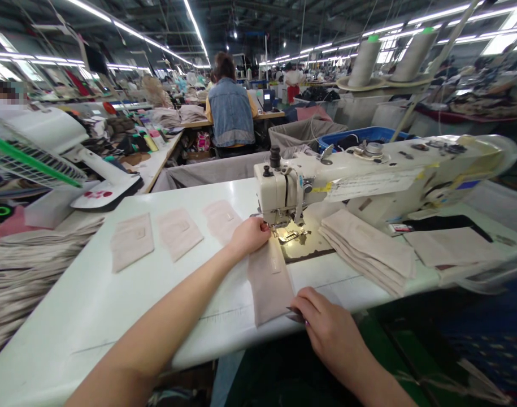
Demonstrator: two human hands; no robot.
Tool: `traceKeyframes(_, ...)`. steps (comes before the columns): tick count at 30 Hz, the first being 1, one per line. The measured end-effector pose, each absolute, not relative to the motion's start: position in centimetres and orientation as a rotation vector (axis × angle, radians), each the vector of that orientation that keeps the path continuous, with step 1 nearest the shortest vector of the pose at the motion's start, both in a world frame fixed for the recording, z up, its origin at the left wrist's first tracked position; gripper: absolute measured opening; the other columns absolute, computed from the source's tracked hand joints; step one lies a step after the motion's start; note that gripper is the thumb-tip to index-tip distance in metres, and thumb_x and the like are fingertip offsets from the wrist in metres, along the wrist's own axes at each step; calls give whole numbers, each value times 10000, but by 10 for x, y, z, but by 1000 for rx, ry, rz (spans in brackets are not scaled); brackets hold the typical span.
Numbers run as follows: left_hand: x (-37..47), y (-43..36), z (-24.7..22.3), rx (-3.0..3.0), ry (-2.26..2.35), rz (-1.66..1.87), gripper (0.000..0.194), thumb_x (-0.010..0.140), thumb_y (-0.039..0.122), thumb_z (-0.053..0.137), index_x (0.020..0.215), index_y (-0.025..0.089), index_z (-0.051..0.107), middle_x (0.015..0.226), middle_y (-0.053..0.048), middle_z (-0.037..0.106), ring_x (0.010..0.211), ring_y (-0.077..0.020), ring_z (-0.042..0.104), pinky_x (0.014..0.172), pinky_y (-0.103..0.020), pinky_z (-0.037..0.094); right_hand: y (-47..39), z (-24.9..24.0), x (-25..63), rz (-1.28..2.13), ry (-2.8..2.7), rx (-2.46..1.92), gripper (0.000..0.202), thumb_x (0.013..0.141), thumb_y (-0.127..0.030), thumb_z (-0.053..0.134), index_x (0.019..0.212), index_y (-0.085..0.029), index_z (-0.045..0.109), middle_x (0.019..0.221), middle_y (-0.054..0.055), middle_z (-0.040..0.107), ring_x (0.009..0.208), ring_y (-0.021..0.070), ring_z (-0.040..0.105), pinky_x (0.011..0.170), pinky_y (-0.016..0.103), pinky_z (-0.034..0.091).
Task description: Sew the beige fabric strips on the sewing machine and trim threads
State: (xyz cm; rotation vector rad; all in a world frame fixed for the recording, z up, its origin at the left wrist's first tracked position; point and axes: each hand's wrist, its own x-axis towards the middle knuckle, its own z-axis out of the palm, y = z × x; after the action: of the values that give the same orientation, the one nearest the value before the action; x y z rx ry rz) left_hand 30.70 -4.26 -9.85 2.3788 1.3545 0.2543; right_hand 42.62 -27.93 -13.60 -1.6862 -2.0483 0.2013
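Beige fabric piece (pixel 267 289) at five o'clock from left hand (pixel 250 234), upper end hidden, left pinch cannot be confirmed, right hand (pixel 328 323) closed around dark-bladed tool (pixel 297 319), its rear concealed.

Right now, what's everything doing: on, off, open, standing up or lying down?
Left hand: grip unclear
Right hand: closed on snips
Snips: tips apart
Beige piece between hands: lying flat
Sewing machine: lit below, running unclear
Beige stack: lying piled
Thread cones: upright
Ceiling lights: on
Fan: spinning unclear
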Motion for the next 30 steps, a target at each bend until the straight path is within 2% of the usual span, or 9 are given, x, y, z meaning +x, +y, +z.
traceKeyframes(4, 290, -53, -95, 2568, 1264, 417, 239, 944, 252, 455, 914, 143, 666, 947, -101, 671, 878, -205, 611, 774, -282, 452, -282, -137, 428, 149, -2050, -1640, 442, 771, 49, 378, 1041, -188, 637, 1112, 88, 682, 849, 189, 657, 686, 277, 516)
traceKeyframes(7, 258, -58, -93, 2806, 1339, 428, 336, 1019, 252, 335, 1075, 126, 641, 1104, -138, 652, 1044, -236, 597, 909, -330, 468, -286, -138, 431, 45, -2112, -1567, 503, 764, 49, 382, 1130, -168, 651, 1229, 108, 691, 900, 207, 679, 716, 301, 551)
traceKeyframes(11, 211, -64, -86, 2880, 1664, 117, 262, 969, 196, 402, 994, 95, 643, 1011, -180, 667, 953, -317, 633, 793, -426, 527, -288, -138, 434, 14, -2158, -1550, 531, 748, 46, 399, 1162, -150, 668, 1237, 107, 706, 877, 210, 693, 716, 311, 578)
traceKeyframes(13, 199, -77, -83, 2914, 1793, -8, 243, 950, 155, 412, 991, 106, 647, 1019, -170, 681, 968, -325, 641, 818, -456, 537, -288, -138, 434, 25, -2152, -1559, 536, 740, 42, 407, 1165, -147, 673, 1244, 108, 705, 888, 215, 695, 726, 320, 586)
traceKeyframes(15, 199, -102, -83, 3005, 1579, 46, 254, 941, 123, 427, 1059, 133, 651, 1153, -140, 681, 1078, -302, 625, 948, -462, 515, -287, -138, 434, 36, -2148, -1561, 542, 732, 37, 415, 1166, -152, 678, 1252, 110, 701, 911, 218, 694, 744, 327, 591)
traceKeyframes(17, 207, -134, -89, 3079, 941, 238, 321, 941, 113, 441, 1199, 160, 625, 1307, -109, 640, 1201, -263, 587, 1069, -434, 468, -286, -138, 434, 51, -2143, -1564, 557, 724, 37, 417, 1175, -157, 679, 1252, 111, 701, 940, 220, 691, 770, 333, 593)
traceKeyframes(19, 217, -165, -99, 3046, 427, 257, 408, 941, 140, 462, 1338, 167, 549, 1375, -102, 608, 1278, -256, 550, 1112, -435, 451, -285, -139, 434, 66, -2137, -1567, 575, 724, 40, 408, 1195, -154, 674, 1246, 110, 702, 963, 218, 689, 797, 336, 593)
traceKeyframes(23, 227, -193, -115, 3007, 330, 294, 446, 928, 112, 478, 1373, 127, 514, 1338, -139, 634, 1250, -278, 583, 1043, -441, 521, -282, -138, 435, 96, -2133, -1570, 589, 721, 42, 392, 1198, -158, 672, 1244, 101, 703, 986, 210, 686, 844, 337, 589)
traceKeyframes(30, 228, -180, -108, 2982, 298, 285, 422, 950, 149, 477, 1369, 130, 523, 1292, -154, 650, 1226, -281, 597, 1016, -444, 544, -273, -135, 435, 160, -2116, -1615, 565, 713, 35, 421, 1168, -185, 674, 1249, 92, 699, 1034, 206, 675, 882, 340, 575)
